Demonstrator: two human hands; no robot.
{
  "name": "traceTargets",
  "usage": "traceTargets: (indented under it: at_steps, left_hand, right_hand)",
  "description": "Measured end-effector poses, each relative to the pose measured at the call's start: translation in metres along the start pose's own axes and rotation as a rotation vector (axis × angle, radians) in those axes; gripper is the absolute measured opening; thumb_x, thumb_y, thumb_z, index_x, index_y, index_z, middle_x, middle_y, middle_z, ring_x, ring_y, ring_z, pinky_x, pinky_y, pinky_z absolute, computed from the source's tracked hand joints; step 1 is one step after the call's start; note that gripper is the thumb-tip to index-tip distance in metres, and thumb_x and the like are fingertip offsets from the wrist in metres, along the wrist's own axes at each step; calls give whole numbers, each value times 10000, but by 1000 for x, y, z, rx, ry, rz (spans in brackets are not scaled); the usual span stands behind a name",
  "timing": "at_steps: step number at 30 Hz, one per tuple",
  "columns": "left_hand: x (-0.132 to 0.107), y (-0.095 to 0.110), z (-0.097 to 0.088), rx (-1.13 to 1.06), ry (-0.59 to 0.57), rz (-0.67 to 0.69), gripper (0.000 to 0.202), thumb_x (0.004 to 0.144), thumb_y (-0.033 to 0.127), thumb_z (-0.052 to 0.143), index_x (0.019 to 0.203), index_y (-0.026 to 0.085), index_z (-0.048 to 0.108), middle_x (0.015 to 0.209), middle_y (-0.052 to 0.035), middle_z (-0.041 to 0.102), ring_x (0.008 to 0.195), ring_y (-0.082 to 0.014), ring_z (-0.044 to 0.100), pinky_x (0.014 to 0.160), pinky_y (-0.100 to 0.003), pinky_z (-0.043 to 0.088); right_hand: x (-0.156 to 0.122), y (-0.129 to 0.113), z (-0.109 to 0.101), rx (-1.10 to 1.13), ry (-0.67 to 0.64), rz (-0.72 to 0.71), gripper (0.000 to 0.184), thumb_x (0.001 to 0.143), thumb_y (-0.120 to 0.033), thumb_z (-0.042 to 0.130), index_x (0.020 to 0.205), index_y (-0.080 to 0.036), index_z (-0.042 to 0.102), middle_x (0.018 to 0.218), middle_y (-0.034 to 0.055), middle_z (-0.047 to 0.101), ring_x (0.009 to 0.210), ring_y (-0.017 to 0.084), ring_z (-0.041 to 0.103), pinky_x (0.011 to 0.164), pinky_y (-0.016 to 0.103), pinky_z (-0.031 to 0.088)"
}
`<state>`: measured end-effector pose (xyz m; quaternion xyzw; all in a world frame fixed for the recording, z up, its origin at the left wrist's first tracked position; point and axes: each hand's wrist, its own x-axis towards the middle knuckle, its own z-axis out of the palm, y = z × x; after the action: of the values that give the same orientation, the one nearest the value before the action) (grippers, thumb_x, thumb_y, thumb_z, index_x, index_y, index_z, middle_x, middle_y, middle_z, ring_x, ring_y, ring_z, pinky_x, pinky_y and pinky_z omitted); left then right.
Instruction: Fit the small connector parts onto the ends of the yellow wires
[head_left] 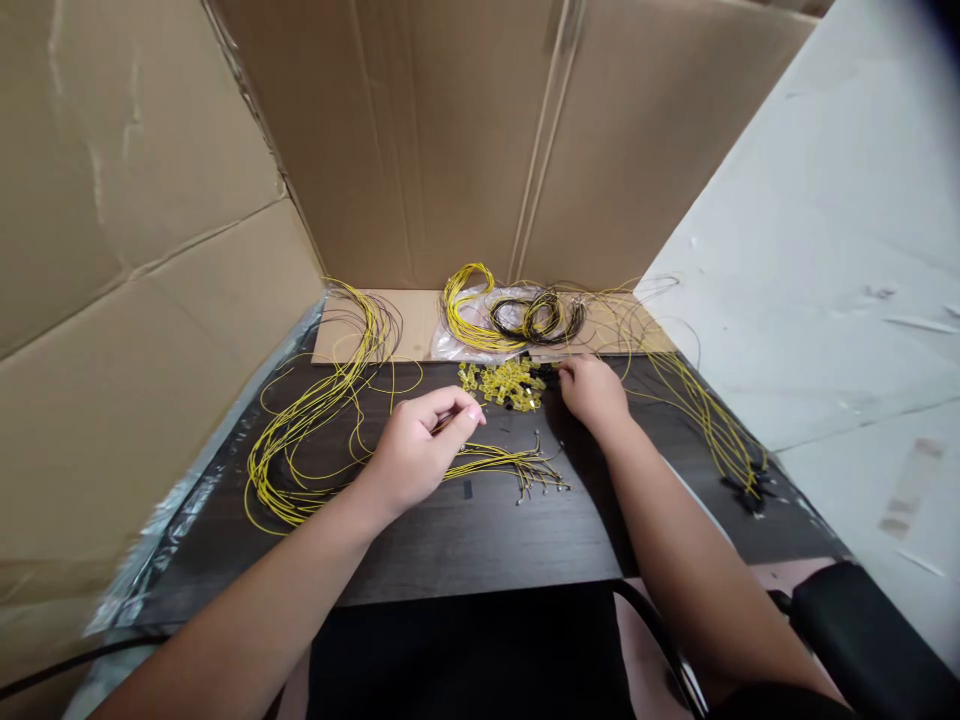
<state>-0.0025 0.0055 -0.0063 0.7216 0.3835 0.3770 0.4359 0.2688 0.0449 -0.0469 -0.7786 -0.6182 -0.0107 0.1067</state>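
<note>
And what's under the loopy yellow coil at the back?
Crinkly clear plastic peeks out from under the yellow coil, and flat cardboard lies below that. The parts hidden by the coil itself can't be seen.

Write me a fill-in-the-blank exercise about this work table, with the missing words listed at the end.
1. The small parts piled just left of the right hand are mostly ____ in colour.
2. The black coil lies to the ____ of the yellow coil.
3. The tall brown panel behind the table is made of ____.
4. The ____ hand partly hides the long, looped wire bundle from view.

Missing words: yellow; right; cardboard; left.
</note>
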Motion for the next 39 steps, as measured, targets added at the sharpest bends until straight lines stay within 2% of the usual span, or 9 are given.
traceTargets:
  at_steps: [6,10,14,20,23,28,33,36,39]
  left_hand:
    - [-3,1,1,-24,14,43,249,945,343,549,830,152,661,739,-20,627,634,-102,494,565,-226,356]
    - [-7,2,0,-93,86,104,249,955,353,549,838,165,664,636,14,541,541,-81,406,519,-226,325]
    - [-9,0,-1,-189,143,129,248,947,377,569,849,175,674,619,11,526,532,-83,428,502,-225,351]
    - [-7,-3,2,-489,25,57,204,938,357,597,886,173,666,658,3,569,502,-69,482,466,-212,398]
    - [-5,-2,2,-565,-26,50,180,933,340,608,892,176,670,667,3,566,506,-66,484,466,-214,395]
    - [-6,-2,0,-601,-72,-2,198,919,368,625,870,182,673,647,12,511,475,-54,385,435,-221,300]
    - [-10,-3,-2,-553,-67,51,169,941,321,608,871,197,699,684,-5,533,543,-69,439,498,-244,322]
    - [-11,-4,-2,-541,-47,62,158,947,306,601,893,206,709,671,4,512,533,-66,398,494,-246,287]
    - [-10,-5,-2,-543,-34,60,161,948,303,597,897,205,713,658,7,507,518,-65,348,483,-249,249]
  right_hand:
    - [6,6,1,84,-53,30,224,893,-283,560,1018,-197,725,1010,79,730,913,201,659,748,266,442]
    - [8,7,1,126,-94,59,197,878,-277,574,977,-196,724,938,60,741,833,172,653,702,247,422]
    - [8,9,0,133,-121,87,196,890,-290,578,952,-182,729,888,65,742,793,169,653,673,242,414]
    - [5,18,-1,99,-122,69,252,912,-165,508,1026,-183,732,1034,86,743,921,186,668,765,249,440]
    - [4,21,-2,73,-115,34,271,898,-142,522,1071,-175,729,1102,104,722,984,195,660,811,255,443]
    - [6,22,-5,32,-104,-14,187,876,-195,580,951,-183,751,1014,103,723,957,220,655,794,278,442]
    - [3,16,-7,29,-105,-35,228,898,-270,555,997,-210,751,1005,84,735,899,210,667,744,276,439]
    - [0,11,-8,40,-117,-58,233,885,-327,588,1008,-212,748,1006,78,736,894,208,666,731,272,439]
    - [-2,7,-6,44,-116,-63,211,856,-307,626,996,-199,740,1001,74,736,889,201,661,717,266,435]
